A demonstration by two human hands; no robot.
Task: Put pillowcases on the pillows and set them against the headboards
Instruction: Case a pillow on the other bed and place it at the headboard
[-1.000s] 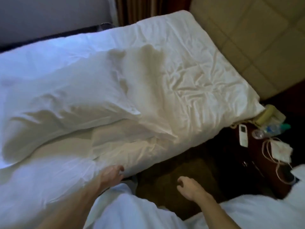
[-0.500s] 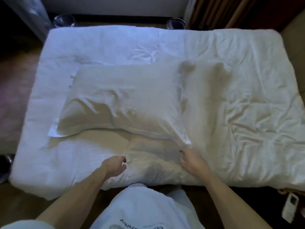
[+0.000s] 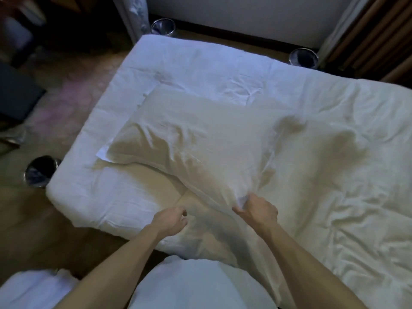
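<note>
Your right hand [image 3: 256, 210] has just closed its fingers, pinching the near corner of the pillow [image 3: 189, 141] lying on the bed [image 3: 334, 219]; your left hand [image 3: 170, 221] hovers loosely curled, empty. The lift can start.

No readable text, no labels, no brands, no numbers, no signs anywhere in view

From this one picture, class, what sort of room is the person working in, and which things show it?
Probably a hotel bedroom: a bed with white bedding, a cased pillow whose corner the right hand grips, several small bins on the floor, and heavy curtains.
</note>
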